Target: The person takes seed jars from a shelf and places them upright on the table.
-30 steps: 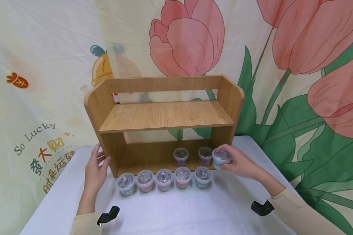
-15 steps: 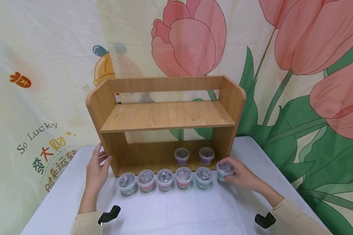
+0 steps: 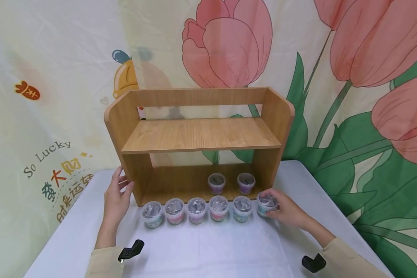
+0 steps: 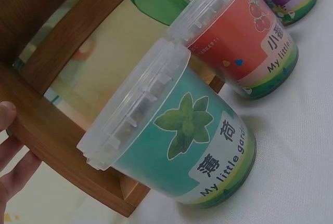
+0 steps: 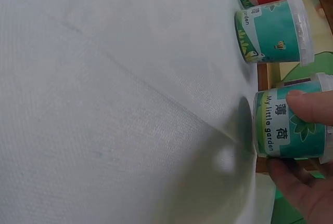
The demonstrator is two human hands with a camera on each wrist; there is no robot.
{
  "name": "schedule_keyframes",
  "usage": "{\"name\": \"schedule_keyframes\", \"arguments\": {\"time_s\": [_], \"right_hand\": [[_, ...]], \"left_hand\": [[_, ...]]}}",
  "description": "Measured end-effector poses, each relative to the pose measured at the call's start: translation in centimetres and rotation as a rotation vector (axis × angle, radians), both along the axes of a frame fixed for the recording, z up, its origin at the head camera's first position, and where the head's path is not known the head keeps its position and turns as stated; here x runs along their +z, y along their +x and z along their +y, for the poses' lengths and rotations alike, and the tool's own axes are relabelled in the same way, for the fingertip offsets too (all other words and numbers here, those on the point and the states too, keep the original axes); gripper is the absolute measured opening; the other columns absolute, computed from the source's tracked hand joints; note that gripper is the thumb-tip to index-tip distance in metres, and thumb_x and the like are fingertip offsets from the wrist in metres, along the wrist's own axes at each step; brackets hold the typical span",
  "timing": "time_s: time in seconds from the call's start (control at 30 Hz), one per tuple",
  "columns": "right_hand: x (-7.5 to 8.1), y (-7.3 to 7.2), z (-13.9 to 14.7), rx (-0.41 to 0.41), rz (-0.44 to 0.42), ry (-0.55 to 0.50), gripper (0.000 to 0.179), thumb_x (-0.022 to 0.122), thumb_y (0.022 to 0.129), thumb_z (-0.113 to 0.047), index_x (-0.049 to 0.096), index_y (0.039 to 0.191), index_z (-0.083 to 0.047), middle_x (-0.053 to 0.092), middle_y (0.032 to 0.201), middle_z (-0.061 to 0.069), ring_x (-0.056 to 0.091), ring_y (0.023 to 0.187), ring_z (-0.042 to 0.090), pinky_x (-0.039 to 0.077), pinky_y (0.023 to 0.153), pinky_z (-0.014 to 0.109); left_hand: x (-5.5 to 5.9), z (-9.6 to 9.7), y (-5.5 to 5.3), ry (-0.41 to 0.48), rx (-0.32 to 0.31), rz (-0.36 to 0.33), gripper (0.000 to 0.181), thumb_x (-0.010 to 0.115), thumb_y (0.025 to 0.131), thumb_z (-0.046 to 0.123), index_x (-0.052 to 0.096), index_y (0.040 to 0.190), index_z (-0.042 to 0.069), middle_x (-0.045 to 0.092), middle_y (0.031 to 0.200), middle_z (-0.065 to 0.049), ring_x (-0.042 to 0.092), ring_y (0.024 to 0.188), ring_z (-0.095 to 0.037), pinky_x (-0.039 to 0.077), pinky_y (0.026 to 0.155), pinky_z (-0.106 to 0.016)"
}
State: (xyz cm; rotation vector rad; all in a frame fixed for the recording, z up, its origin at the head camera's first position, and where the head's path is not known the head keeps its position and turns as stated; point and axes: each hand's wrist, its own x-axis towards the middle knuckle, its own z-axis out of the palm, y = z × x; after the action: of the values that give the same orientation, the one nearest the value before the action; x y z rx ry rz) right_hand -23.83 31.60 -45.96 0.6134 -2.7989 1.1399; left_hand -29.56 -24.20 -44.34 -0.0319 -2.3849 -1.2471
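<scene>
With thumb and fingers, my right hand [image 3: 286,208] grips a lidded plastic cup [image 3: 266,204] at the right end of a row on the table. Its teal label [image 5: 307,143] carries a mint leaf and "My little garden". To its left stand several similar cups: a teal one [image 3: 242,209], a red one [image 3: 218,209], a purple one [image 3: 196,211], another red one [image 3: 174,212] and a teal mint cup [image 4: 179,130] at the left end. My left hand [image 3: 117,202] rests against the left side of a wooden shelf [image 3: 199,133], its fingers loosely spread.
Two purple cups [image 3: 216,184] stand on the shelf's lower board, toward the right. The shelf's upper board bears nothing. A white cloth [image 3: 208,251] covers the table. Behind hangs a curtain [image 3: 73,58] printed with tulips and lettering.
My right hand has lowered the teal cup from beside the shelf's right front, forward and down to the row's right end. My left hand stays at the shelf's side.
</scene>
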Motion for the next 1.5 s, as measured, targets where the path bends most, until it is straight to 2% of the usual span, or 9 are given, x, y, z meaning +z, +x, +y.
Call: {"name": "schedule_keyframes", "arguments": {"time_s": [0.3,0.47,0.67,0.97,1.2,1.4,1.5], "right_hand": [[-1.1,0.0,-0.4,0.02,0.0,-0.006,0.054,0.086,0.086,0.002,0.059,0.129,-0.015,0.062,0.135,0.007,0.056,0.13,0.034,0.054,0.105,0.053],[-0.8,0.1,-0.2,0.037,-0.028,0.0,0.052,0.084,0.089,-0.001,0.057,0.131,-0.013,0.06,0.138,0.009,0.054,0.134,0.036,0.052,0.108,0.053],[0.7,0.2,0.2,0.114,-0.027,0.078,0.049,0.085,0.089,-0.008,0.059,0.131,-0.012,0.061,0.138,0.011,0.057,0.13,0.037,0.055,0.104,0.048],[4.1,0.3,0.3,0.18,-0.048,0.175,0.048,0.083,0.094,-0.02,0.063,0.137,-0.013,0.06,0.137,0.014,0.057,0.126,0.038,0.055,0.102,0.062],[6.4,0.0,-0.7,0.171,-0.031,0.182,0.047,0.079,0.098,-0.024,0.06,0.14,-0.014,0.059,0.139,0.012,0.056,0.125,0.034,0.057,0.1,0.058],[7.8,-0.8,-2.1,0.183,-0.004,0.149,0.047,0.079,0.098,-0.019,0.061,0.14,-0.011,0.059,0.136,0.011,0.057,0.123,0.031,0.06,0.099,0.043],[8.3,-1.4,-2.8,0.189,0.017,0.121,0.047,0.08,0.097,-0.017,0.061,0.14,-0.011,0.059,0.136,0.015,0.057,0.124,0.036,0.061,0.101,0.047]], "left_hand": [[0.0,-0.2,-0.2,0.001,0.004,0.001,0.078,0.056,0.111,0.012,0.014,0.171,0.036,0.051,0.155,-0.025,0.053,0.142,-0.048,0.051,0.108,-0.063],[0.1,-0.3,-0.3,0.001,-0.002,0.006,0.078,0.056,0.11,0.01,0.014,0.171,0.035,0.051,0.155,-0.026,0.053,0.141,-0.049,0.051,0.107,-0.065],[0.0,-0.3,-0.2,-0.006,0.004,0.0,0.078,0.056,0.11,0.008,0.015,0.171,0.033,0.052,0.152,-0.027,0.054,0.139,-0.05,0.051,0.107,-0.065],[-0.2,-0.2,-0.3,-0.012,0.007,0.018,0.079,0.057,0.11,0.008,0.016,0.171,0.035,0.053,0.151,-0.027,0.055,0.138,-0.049,0.052,0.106,-0.065],[-0.1,-0.1,-0.2,-0.01,-0.005,0.013,0.078,0.057,0.11,0.008,0.016,0.171,0.034,0.053,0.151,-0.028,0.055,0.137,-0.05,0.052,0.105,-0.066],[-0.4,-0.1,-0.2,-0.011,-0.002,0.019,0.078,0.058,0.109,0.008,0.018,0.171,0.034,0.055,0.149,-0.027,0.057,0.136,-0.049,0.053,0.105,-0.064],[-0.4,0.0,-0.4,-0.01,-0.007,0.022,0.079,0.058,0.109,0.008,0.018,0.17,0.036,0.055,0.149,-0.026,0.057,0.136,-0.048,0.054,0.105,-0.063]]}}
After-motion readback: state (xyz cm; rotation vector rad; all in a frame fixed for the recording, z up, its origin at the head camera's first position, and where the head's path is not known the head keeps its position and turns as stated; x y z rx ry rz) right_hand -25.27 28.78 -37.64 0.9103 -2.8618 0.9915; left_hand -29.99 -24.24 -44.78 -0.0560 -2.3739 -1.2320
